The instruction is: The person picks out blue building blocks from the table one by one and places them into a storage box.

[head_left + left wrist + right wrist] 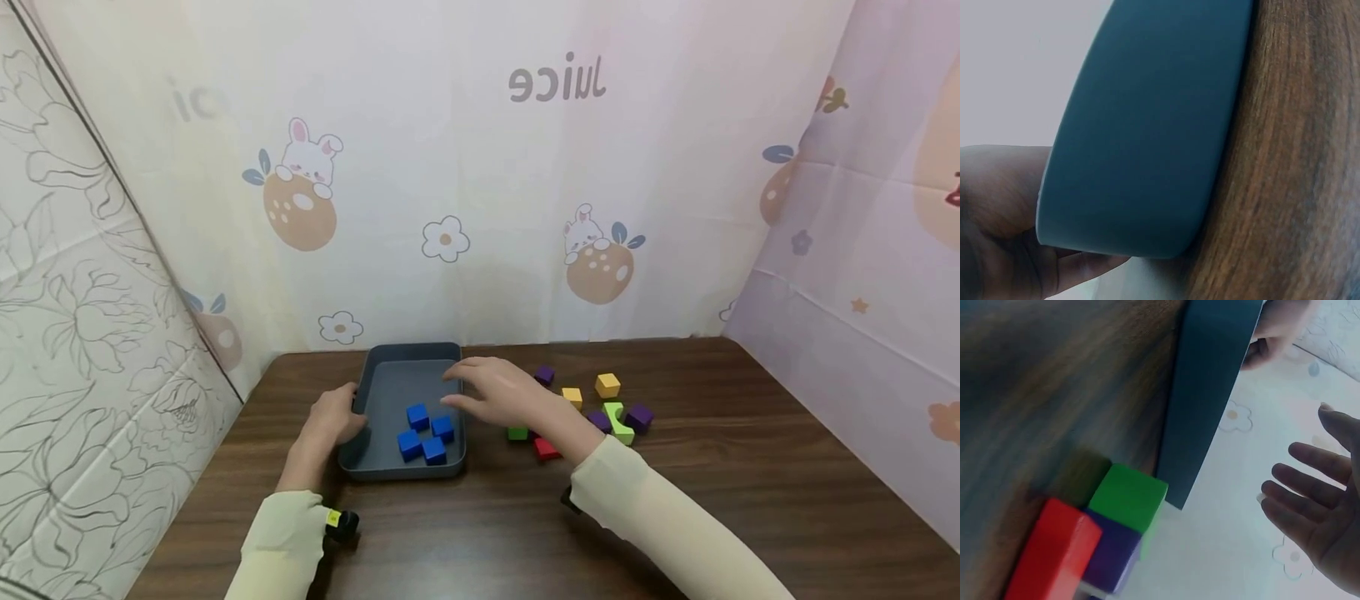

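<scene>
A dark grey-blue tray (393, 383) lies on the table, with several blue cubes (417, 416) loose in its near right part. At the tray's left side my left hand (333, 419) holds the rim, thumb over the inner side. The left wrist view has the tray wall (1141, 137) in front of part of that hand (997, 212). Above the tray's right rim hovers my right hand (501, 392), fingers spread a little and nothing between them. The right wrist view shows its separated fingers (1310, 503) and bare palm.
Right of the tray lie a green block (517, 433), a red block (547, 448), yellow cubes (607, 385), purple cubes (639, 418) and a lime-green curved block (618, 423). My right forearm partly covers this group. A patterned curtain (450, 167) hangs behind the wooden table (450, 542).
</scene>
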`<state>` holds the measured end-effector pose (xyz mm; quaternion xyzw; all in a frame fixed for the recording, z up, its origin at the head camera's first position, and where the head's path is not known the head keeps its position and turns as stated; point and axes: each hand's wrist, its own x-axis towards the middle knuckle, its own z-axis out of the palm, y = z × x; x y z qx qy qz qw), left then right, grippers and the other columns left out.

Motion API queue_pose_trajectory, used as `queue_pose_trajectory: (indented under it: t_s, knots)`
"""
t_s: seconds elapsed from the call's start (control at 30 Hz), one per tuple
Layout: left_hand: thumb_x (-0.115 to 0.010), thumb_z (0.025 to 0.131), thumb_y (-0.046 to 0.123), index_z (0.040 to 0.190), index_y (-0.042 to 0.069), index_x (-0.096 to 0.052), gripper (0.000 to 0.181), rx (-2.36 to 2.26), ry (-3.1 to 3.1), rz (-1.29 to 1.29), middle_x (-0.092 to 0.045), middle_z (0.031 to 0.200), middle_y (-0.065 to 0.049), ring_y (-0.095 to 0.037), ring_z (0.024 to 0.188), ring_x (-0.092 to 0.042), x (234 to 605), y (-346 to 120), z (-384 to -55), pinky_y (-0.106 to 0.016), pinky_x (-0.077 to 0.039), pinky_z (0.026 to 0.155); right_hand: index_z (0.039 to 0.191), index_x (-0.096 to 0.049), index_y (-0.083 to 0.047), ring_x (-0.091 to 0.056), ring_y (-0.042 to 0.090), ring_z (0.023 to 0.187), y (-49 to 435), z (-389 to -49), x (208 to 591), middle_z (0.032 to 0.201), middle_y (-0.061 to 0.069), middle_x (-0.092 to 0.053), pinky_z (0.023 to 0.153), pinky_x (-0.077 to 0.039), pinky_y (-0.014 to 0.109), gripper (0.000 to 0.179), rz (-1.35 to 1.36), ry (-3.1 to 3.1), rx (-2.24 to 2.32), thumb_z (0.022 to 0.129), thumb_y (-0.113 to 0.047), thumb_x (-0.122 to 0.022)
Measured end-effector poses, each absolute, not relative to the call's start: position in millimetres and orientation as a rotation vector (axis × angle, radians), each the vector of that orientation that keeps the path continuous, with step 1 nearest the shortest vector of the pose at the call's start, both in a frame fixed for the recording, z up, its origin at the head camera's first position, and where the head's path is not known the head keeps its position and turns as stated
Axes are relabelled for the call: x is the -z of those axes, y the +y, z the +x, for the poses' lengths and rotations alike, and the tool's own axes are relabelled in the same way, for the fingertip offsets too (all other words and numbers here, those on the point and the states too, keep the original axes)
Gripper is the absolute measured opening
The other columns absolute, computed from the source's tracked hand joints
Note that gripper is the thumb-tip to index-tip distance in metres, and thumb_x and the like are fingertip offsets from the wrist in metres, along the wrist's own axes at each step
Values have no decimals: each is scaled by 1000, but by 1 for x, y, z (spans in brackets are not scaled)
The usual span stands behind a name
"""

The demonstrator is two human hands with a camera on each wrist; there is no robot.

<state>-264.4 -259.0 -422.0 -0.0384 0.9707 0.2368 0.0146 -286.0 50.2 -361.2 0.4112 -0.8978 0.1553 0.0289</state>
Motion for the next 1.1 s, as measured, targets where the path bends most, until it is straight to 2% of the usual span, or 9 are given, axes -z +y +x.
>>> queue_pose_trajectory:
  t_s: [0.3, 1.1]
  knots:
    - [-69, 95, 11, 148, -9, -49, 59, -745, 3013, -122, -59, 139, -34, -45, 119, -61, 423, -260, -266, -60, -51, 100, 139, -69, -15, -62, 21, 131, 78, -285, 362, 139, 1, -68, 109, -51, 45, 44, 1044, -2720, -655, 104, -42, -68]
    - [-68, 94, 9, 147, -9, -48, 59, -762, 3000, -127, -60, 139, -34, -44, 118, -62, 421, -261, -265, -59, -53, 98, 141, -68, -17, -60, 24, 135, 106, -295, 367, 144, 3, -65, 111, -49, 49, 45, 996, -2762, -665, 105, -44, -65]
